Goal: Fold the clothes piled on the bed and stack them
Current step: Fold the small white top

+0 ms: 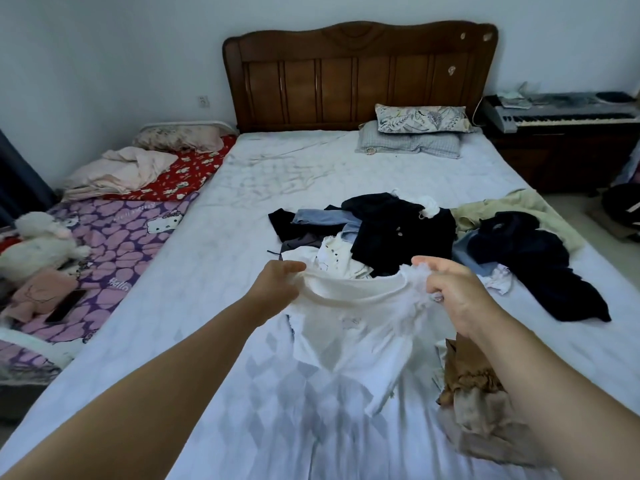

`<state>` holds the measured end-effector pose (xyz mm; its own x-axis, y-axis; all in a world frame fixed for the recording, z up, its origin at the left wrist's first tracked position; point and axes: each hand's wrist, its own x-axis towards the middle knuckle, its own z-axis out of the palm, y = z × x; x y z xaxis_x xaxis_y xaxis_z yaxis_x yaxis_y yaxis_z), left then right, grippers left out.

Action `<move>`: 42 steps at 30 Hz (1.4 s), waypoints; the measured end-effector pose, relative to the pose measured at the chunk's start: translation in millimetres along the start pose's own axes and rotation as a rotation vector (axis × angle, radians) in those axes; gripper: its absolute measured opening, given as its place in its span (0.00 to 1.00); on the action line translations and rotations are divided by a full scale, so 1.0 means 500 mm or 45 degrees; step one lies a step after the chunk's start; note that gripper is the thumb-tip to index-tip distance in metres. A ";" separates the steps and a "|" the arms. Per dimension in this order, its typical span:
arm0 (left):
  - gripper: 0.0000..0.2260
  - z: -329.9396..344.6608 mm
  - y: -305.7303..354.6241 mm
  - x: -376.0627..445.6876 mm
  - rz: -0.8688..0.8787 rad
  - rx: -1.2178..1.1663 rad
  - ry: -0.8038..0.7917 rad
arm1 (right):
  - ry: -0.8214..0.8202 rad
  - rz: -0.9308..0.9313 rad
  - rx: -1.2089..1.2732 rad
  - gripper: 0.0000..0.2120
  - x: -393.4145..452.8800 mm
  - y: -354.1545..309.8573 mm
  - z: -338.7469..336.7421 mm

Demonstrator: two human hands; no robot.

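Note:
I hold a white top [353, 337] up above the bed [214, 258]. My left hand [277, 284] grips its left shoulder and my right hand [453, 292] grips its right shoulder, so the neckline sags between them and the body hangs toward me. Behind it lies the pile of clothes [391, 233]: black, light blue and white pieces, with a dark navy garment [533, 261] and a pale green one [519, 209] spread to the right. A crumpled tan garment [478, 393] lies under my right forearm.
Two pillows [415, 133] lie by the wooden headboard [360, 71]. A smaller bed with a pink and purple cover [114, 237], a plush toy [38, 244] and a phone [65, 306] adjoins on the left. A keyboard [561, 112] stands at the right.

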<state>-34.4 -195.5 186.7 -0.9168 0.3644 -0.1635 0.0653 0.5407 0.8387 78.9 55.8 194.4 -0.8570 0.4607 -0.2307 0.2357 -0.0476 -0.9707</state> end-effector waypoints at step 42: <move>0.23 0.202 -0.378 -0.006 0.569 1.167 -0.426 | -1.030 -0.052 -1.515 0.16 0.049 0.427 0.013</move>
<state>-3.9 -222.2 -24.0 -0.5914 0.7839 -0.1891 0.7663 0.6193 0.1710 105.0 51.2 -18.9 -0.7974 -0.1956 -0.5708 0.0948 0.8937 -0.4386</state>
